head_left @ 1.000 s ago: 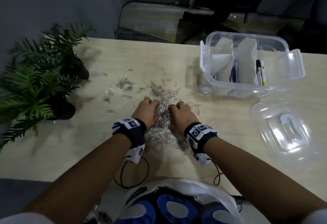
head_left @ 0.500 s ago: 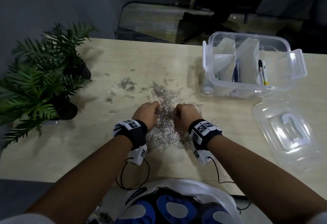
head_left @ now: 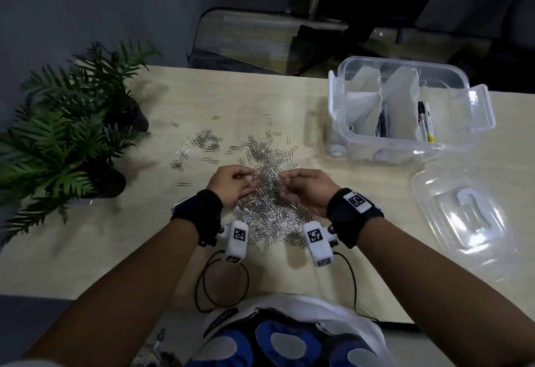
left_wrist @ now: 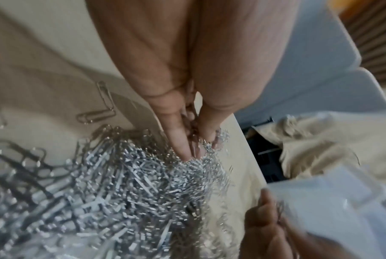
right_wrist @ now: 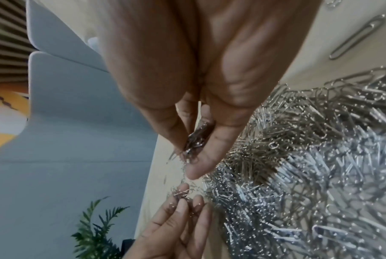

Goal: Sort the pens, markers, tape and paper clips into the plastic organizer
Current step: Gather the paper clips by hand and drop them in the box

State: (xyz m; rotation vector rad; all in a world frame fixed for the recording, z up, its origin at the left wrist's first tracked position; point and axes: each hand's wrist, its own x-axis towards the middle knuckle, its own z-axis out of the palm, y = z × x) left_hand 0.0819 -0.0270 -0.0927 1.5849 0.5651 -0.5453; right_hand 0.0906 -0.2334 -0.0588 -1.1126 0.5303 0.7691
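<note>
A big heap of silver paper clips (head_left: 267,207) (left_wrist: 130,192) (right_wrist: 309,166) lies on the light wooden table (head_left: 86,251). My left hand (head_left: 236,182) (left_wrist: 188,133) grips a bunch of clips at the heap's left side. My right hand (head_left: 301,185) (right_wrist: 194,145) pinches another bunch at the heap's right side. Both hands are turned palms inward, facing each other, slightly above the heap. The clear plastic organizer (head_left: 405,112) stands open at the back right, with white dividers and a couple of markers (head_left: 425,120) inside.
The organizer's clear lid (head_left: 463,210) lies on the table at the right. Loose clips (head_left: 199,143) are scattered left of the heap. Two potted ferns (head_left: 66,132) stand at the left edge. Wrist cables (head_left: 223,282) hang near the front edge.
Both hands turned from knuckles-up in the heap to palms facing each other, and lifted a little with clips gathered in their fingers.
</note>
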